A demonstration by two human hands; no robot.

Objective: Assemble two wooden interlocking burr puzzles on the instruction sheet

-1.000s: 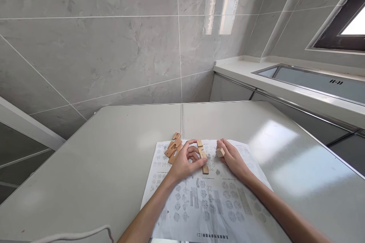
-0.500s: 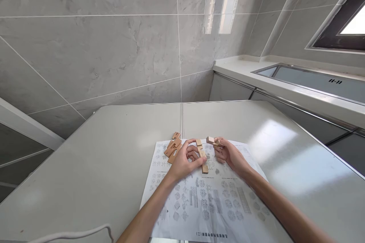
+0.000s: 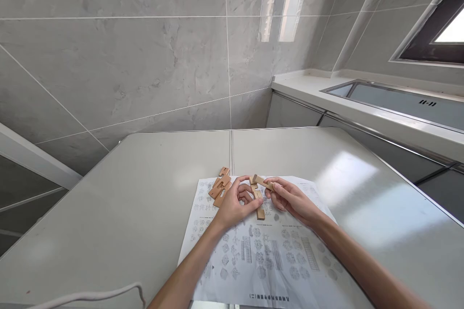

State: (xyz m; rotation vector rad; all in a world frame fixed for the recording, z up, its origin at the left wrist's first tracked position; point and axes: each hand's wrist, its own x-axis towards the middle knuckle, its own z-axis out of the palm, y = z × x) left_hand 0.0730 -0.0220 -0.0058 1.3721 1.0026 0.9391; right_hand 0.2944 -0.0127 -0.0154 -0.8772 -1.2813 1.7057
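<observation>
My left hand [image 3: 237,201] curls round a notched wooden puzzle piece [image 3: 260,214], thumb on its near side and index finger at its far end. From the right, my right hand [image 3: 288,198] pinches a second wooden puzzle piece [image 3: 264,182] between thumb and fingers. That piece's far end lies over the upper part of the left one; whether they touch I cannot tell. Beneath both hands is a printed instruction sheet [image 3: 242,280] covered with small diagrams. Several flat, slotted wooden pieces [image 3: 220,188] are heaped just left of my left hand.
The sheet rests on a pale glossy table [image 3: 145,203] against a grey tiled wall [image 3: 145,67]. A white cable [image 3: 94,295] crosses the lower left. At the right is a counter with a sink [image 3: 395,101].
My right hand has moved left and turned its piece, bringing the end over the piece in my left hand. The left hand stays in place.
</observation>
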